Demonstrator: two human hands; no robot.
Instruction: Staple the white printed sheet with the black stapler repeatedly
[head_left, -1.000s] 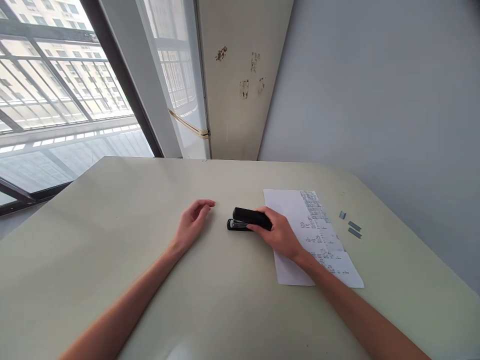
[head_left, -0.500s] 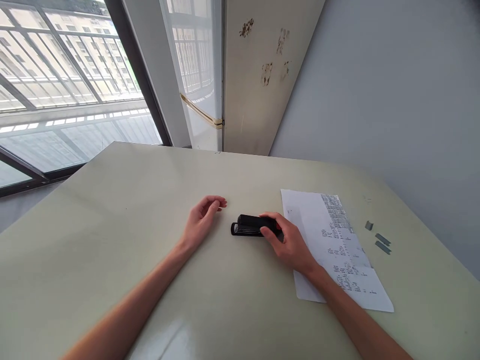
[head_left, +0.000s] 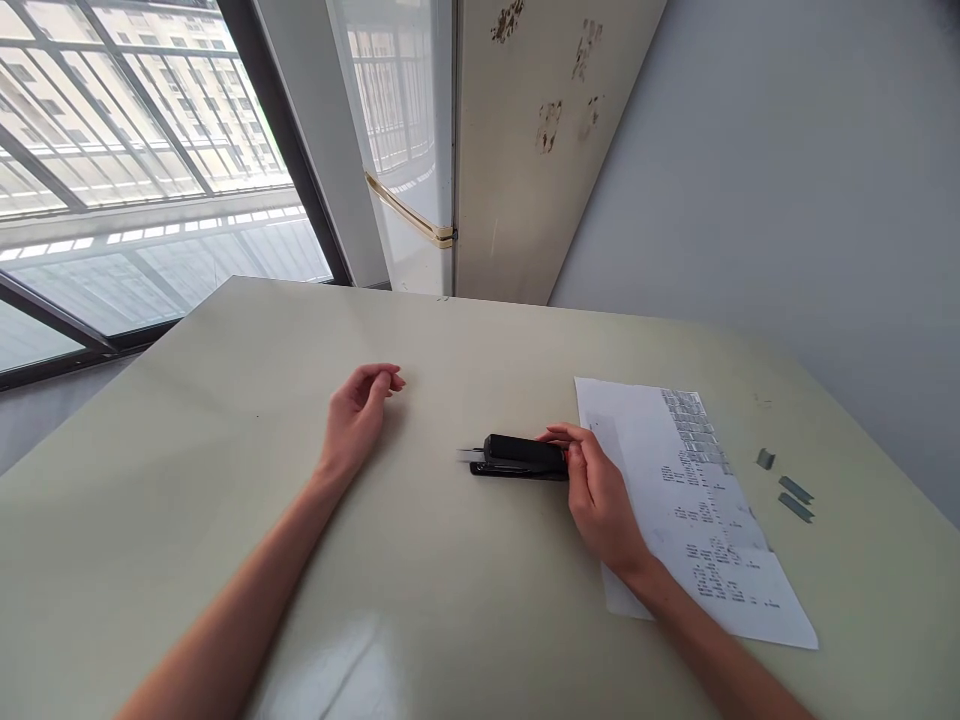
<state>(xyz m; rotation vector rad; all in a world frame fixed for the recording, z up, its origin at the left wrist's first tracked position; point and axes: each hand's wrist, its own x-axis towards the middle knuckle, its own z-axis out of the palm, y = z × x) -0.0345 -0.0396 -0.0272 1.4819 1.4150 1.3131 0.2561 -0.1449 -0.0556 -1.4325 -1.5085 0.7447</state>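
Observation:
A black stapler (head_left: 521, 457) lies on the pale table, its front end pointing left. A blurred metal piece sticks out from that end. My right hand (head_left: 596, 490) grips the rear end, thumb on the near side and fingers at the far side. To the left, my left hand (head_left: 358, 415) rests on the table with its fingers curled together, apart from the stapler; nothing shows in it. A printed white sheet (head_left: 637, 440) lies partly under my right hand and forearm.
Several grey staple strips (head_left: 795, 490) lie right of the sheet. Past the table (head_left: 300, 320) stand a white fridge (head_left: 409, 130) with a gold handle and a glass sliding door at the left. A wall borders the right.
My left hand has moved left, away from the stapler. The metal piece now sticks out of the stapler's front, and my right hand has shifted toward its rear end.

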